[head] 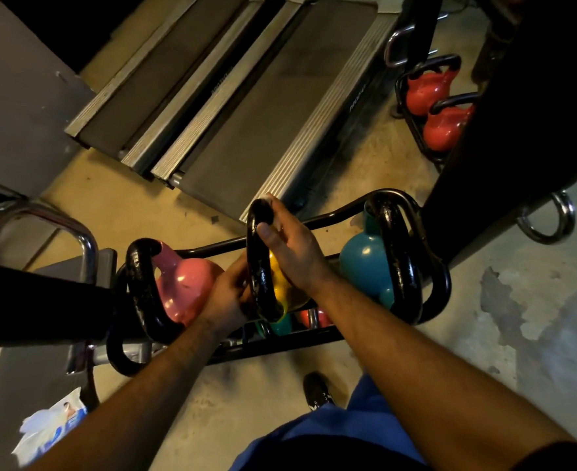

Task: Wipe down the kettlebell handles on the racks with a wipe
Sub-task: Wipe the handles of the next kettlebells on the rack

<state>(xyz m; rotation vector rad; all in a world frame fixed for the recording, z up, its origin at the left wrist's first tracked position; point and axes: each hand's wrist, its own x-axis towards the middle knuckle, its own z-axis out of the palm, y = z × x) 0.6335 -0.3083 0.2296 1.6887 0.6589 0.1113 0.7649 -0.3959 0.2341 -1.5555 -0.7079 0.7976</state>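
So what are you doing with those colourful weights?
A person is cleaning the black handle of the yellow kettlebell on the rack. The right hand grips the top of the handle with a bit of white wipe showing. The left hand holds it lower down. The pink kettlebell and teal kettlebell sit on either side.

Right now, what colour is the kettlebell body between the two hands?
Yellow kettlebell body, with a black handle; head view.

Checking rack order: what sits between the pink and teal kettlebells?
The yellow kettlebell, gripped by both the left hand and the right hand, sits between pink and teal, in the head view.
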